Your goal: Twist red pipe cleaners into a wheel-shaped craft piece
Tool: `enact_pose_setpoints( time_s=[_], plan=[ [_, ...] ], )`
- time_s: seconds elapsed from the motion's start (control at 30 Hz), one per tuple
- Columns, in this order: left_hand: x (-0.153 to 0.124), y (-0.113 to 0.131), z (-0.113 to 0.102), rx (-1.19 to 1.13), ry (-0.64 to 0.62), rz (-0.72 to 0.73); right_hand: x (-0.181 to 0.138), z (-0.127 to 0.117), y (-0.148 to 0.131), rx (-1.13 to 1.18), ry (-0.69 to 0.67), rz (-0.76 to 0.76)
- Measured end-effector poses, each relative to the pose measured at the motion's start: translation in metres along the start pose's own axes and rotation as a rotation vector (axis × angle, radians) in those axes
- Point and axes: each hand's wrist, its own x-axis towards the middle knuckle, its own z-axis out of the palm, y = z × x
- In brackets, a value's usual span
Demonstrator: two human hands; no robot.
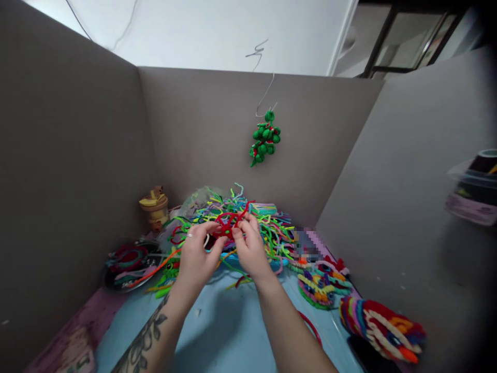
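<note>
Between my hands, above the pile, is a red pipe-cleaner piece (225,226) bent into loops, with a small green spot at its middle and a red end sticking up to the right. My left hand (200,251) has its thumb and index fingertips at the left edge of the piece, curled around it. My right hand (250,246) pinches its right side between thumb and fingers. Behind and below both hands spreads a heap of many-coloured pipe cleaners (272,233), partly in a blue tray (231,259). The fingertips partly hide the red piece.
A green and red pipe-cleaner ornament (264,137) hangs by wire on the grey back panel (194,129). A dark round tray (130,274) and a tan cup (154,207) stand left. Colourful pipe-cleaner pieces (382,329) lie right, beside the blue table cover (229,331).
</note>
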Motion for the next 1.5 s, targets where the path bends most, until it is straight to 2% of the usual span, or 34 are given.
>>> enact_pose_setpoints(
  time_s=[0.17, 0.37, 0.57, 0.73, 0.83, 1.0, 1.2, 1.4, 1.5],
  plan=[
    [0.001, 0.001, 0.003, -0.141, -0.084, -0.055, -0.001, -0.001, 0.001, -0.031, -0.004, -0.031],
    [0.002, 0.004, 0.002, -0.1, -0.081, -0.084, -0.002, 0.004, 0.0, -0.003, 0.012, -0.01],
    [0.002, -0.001, -0.002, -0.116, -0.165, -0.132, -0.002, 0.006, 0.001, 0.014, 0.009, 0.049],
    [0.006, -0.004, -0.011, -0.12, -0.194, -0.176, 0.004, -0.004, 0.006, 0.013, 0.122, 0.02],
    [0.008, -0.006, -0.016, -0.128, -0.253, -0.184, 0.006, -0.011, 0.011, -0.061, 0.16, -0.031],
    [0.007, -0.007, -0.019, -0.163, -0.342, -0.141, 0.007, -0.014, 0.02, -0.189, 0.073, -0.123],
    [0.008, -0.004, -0.02, -0.128, -0.374, -0.123, 0.006, -0.012, 0.02, -0.229, 0.05, -0.158],
    [0.008, -0.008, -0.021, -0.003, -0.377, -0.12, 0.007, -0.012, 0.016, -0.152, 0.101, -0.146],
    [0.008, -0.01, -0.02, 0.038, -0.391, -0.113, 0.005, -0.014, 0.011, -0.063, 0.077, -0.107]
  ],
)
